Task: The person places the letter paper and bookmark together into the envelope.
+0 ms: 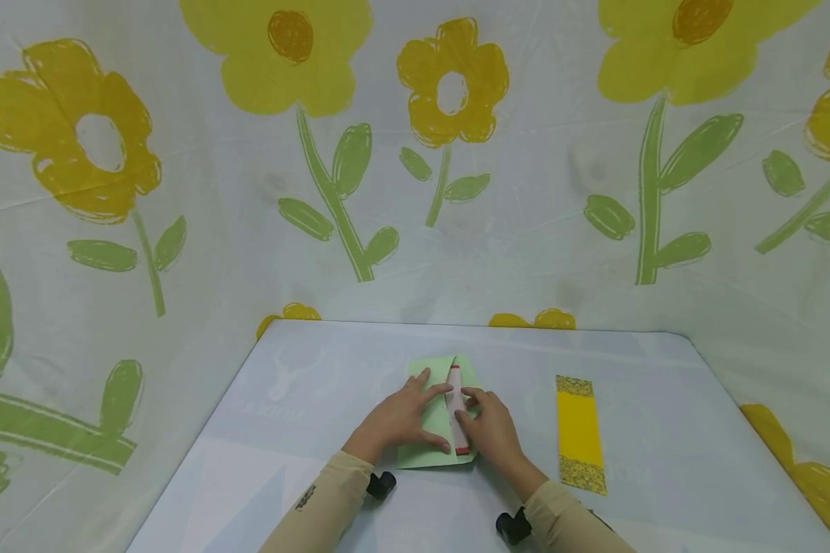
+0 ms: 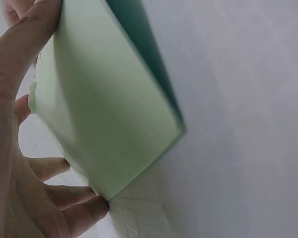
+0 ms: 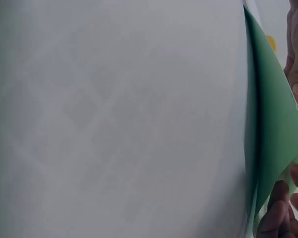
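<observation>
A light green sheet of paper (image 1: pixel 437 418) lies on the table, its two sides folded inward. Through the gap between them shows a pale, narrow panel with red ends (image 1: pixel 456 411); the paper hides the rest of it. My left hand (image 1: pixel 404 415) rests with spread fingers on the left fold. In the left wrist view, several fingertips touch the edge of the green paper (image 2: pixel 114 114). My right hand (image 1: pixel 493 426) has its fingers bent and pinches the right fold. The darker green side of that fold (image 3: pixel 280 114) stands raised off the table in the right wrist view.
A yellow strip with patterned ends (image 1: pixel 579 426) lies flat to the right of my right hand. The pale table (image 1: pixel 304 430) reaches a cloth printed with flowers (image 1: pixel 539 246) at the back and sides. Black wrist cameras (image 1: pixel 381 485) hang below my wrists.
</observation>
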The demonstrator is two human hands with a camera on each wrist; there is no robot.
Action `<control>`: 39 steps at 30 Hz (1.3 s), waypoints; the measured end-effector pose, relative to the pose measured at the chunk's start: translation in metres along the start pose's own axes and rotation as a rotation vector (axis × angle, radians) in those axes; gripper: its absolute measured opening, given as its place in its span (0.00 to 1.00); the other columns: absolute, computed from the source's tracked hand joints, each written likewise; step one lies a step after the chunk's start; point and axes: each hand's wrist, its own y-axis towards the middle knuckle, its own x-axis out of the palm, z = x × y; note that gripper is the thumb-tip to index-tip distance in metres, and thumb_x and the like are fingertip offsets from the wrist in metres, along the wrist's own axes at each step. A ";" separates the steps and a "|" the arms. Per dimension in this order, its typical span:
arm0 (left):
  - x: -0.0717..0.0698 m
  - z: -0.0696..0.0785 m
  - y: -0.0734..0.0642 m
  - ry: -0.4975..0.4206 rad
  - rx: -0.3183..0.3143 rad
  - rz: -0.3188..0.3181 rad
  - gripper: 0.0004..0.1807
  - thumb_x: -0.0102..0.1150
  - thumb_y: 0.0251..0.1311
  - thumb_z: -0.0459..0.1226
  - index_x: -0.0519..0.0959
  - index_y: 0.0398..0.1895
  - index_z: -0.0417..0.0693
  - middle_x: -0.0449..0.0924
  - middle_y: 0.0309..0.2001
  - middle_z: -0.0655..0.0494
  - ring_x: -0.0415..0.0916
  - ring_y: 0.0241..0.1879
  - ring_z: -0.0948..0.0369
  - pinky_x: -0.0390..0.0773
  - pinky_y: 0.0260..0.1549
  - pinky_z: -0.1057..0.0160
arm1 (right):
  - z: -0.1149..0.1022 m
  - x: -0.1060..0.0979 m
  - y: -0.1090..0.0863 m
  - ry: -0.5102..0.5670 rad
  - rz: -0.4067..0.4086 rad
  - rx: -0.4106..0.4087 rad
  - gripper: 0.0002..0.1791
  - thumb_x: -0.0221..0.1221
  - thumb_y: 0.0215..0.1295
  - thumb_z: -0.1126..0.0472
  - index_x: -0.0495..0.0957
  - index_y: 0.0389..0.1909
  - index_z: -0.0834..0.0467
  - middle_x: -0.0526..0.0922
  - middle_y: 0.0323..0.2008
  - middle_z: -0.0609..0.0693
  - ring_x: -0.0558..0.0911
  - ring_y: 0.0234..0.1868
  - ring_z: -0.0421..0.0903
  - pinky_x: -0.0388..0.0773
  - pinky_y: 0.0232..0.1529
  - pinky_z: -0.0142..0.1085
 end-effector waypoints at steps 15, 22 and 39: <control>0.001 -0.001 0.001 -0.001 0.012 -0.004 0.58 0.71 0.36 0.74 0.62 0.76 0.76 0.48 0.81 0.45 0.55 0.76 0.40 0.75 0.59 0.40 | -0.003 0.002 0.003 0.041 -0.028 -0.002 0.21 0.67 0.63 0.64 0.81 0.56 0.66 0.82 0.41 0.51 0.77 0.34 0.41 0.76 0.35 0.34; 0.002 -0.003 0.001 -0.007 0.023 0.005 0.58 0.71 0.36 0.74 0.62 0.76 0.76 0.49 0.80 0.44 0.56 0.75 0.39 0.76 0.56 0.39 | -0.003 0.005 0.004 0.042 -0.017 -0.059 0.20 0.68 0.63 0.65 0.81 0.55 0.66 0.82 0.40 0.51 0.78 0.33 0.41 0.77 0.34 0.34; 0.001 -0.002 0.001 0.003 0.019 0.011 0.58 0.71 0.35 0.74 0.62 0.76 0.77 0.50 0.80 0.44 0.56 0.75 0.40 0.76 0.56 0.39 | -0.004 0.009 0.003 0.021 -0.016 -0.077 0.20 0.67 0.64 0.65 0.81 0.56 0.67 0.83 0.40 0.52 0.76 0.31 0.40 0.76 0.32 0.34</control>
